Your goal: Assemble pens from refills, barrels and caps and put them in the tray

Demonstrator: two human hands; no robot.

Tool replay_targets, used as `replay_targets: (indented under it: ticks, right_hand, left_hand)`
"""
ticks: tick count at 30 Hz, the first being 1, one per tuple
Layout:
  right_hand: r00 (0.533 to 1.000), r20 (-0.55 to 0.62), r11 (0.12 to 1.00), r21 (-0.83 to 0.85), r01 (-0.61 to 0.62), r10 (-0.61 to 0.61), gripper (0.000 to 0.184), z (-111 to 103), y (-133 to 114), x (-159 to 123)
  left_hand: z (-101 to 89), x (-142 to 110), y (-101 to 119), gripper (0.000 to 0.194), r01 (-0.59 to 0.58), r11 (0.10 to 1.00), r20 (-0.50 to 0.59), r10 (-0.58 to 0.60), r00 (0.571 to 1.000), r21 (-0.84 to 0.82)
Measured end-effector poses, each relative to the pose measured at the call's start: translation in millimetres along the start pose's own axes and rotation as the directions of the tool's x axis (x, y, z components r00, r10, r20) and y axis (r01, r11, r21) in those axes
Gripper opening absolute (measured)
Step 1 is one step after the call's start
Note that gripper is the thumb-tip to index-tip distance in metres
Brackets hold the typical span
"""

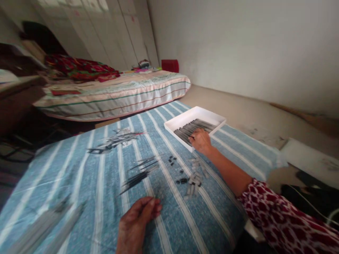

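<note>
My right hand reaches into a shallow white box, its fingers pinched together at the near end of a row of thin dark rods. Whether one rod is between the fingertips is hidden. Lower down, my left hand hovers over the striped cloth with its fingers curled and the thumb against them; anything held there is too small to make out. Ahead of it lies a bunch of thin black sticks. Small black pieces and pale translucent tubes are scattered between my hands.
A blue striped cloth covers the table. More dark sticks lie in a loose pile at the far left. Blurred grey bundles rest at the near left. Beyond stands a bed, and a white surface is at the right.
</note>
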State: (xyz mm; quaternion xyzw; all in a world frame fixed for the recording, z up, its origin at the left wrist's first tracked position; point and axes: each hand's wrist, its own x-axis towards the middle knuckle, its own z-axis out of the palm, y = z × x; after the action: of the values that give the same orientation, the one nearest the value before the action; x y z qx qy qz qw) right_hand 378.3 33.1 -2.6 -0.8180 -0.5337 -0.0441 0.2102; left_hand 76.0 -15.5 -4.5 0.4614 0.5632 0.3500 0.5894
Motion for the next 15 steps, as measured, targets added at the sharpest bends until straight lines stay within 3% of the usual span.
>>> replay_targets:
  ticks: [4, 8, 10, 12, 13, 15]
  right_hand:
    - [0.998, -0.063, 0.999, 0.028, 0.016, -0.014, 0.029, -10, -8, -5]
    - [0.984, -0.140, 0.983, 0.133, 0.124, -0.106, 0.027, -38, -19, -46]
    - [0.949, -0.232, 0.882, 0.374, 0.288, -0.212, 0.029, -55, -21, -83]
    - [0.911, -0.219, 0.712, 0.569, 0.411, -0.350, 0.026, -69, -19, -128]
    - [0.887, -0.198, 0.639, 0.630, 0.440, -0.416, 0.025, -74, -15, -150]
    - [0.883, -0.080, 0.586, 0.720, 0.372, -0.462, 0.024, -77, 0, -194]
  left_hand:
    - [-4.0, 7, 3, 0.032, 0.063, 0.998, 0.021, -0.063, 0.998, 0.023]
    - [-4.0, 8, 6, 0.032, 0.077, 0.997, 0.034, -0.077, 0.996, 0.010]
    - [-2.4, 7, 7, 0.032, 0.077, 0.997, 0.023, -0.077, 0.997, 0.026]
    - [-0.3, 6, 10, 0.031, 0.068, 0.997, 0.017, -0.069, 0.997, 0.041]
    - [0.8, 5, 12, 0.031, 0.066, 0.997, 0.013, -0.066, 0.998, 0.043]
    - [2.9, 3, 16, 0.029, 0.065, 0.997, 0.008, -0.065, 0.998, 0.045]
